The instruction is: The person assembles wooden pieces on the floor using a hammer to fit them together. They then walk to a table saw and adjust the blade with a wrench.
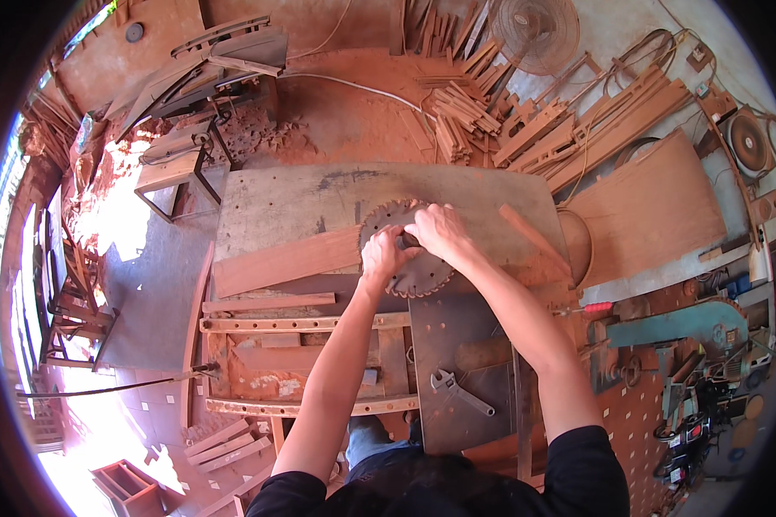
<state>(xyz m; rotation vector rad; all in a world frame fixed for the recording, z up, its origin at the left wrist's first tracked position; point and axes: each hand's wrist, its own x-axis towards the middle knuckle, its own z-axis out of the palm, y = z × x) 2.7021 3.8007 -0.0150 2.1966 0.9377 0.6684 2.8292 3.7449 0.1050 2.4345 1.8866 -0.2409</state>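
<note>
A round, toothed circular saw blade [422,280] is in front of me over the saw table [276,194]. Both my hands meet at its middle. The fingers of my left hand [384,254] curl round a dark round piece [408,242] at the blade's hub. From the far right side, my right hand [440,231] closes on the same piece, its thumb and fingers bent. My hands partly hide the hub, so how the piece sits on the blade cannot be told. An adjustable wrench [463,394] lies on the dark metal plate [440,336] nearer to me.
A reddish board [289,261] lies left of the blade, and a narrow wood strip [535,237] to its right. Holed rails [306,324] cross the near left. Wood offcuts [466,112] pile up behind. A teal machine [672,327] stands at the right.
</note>
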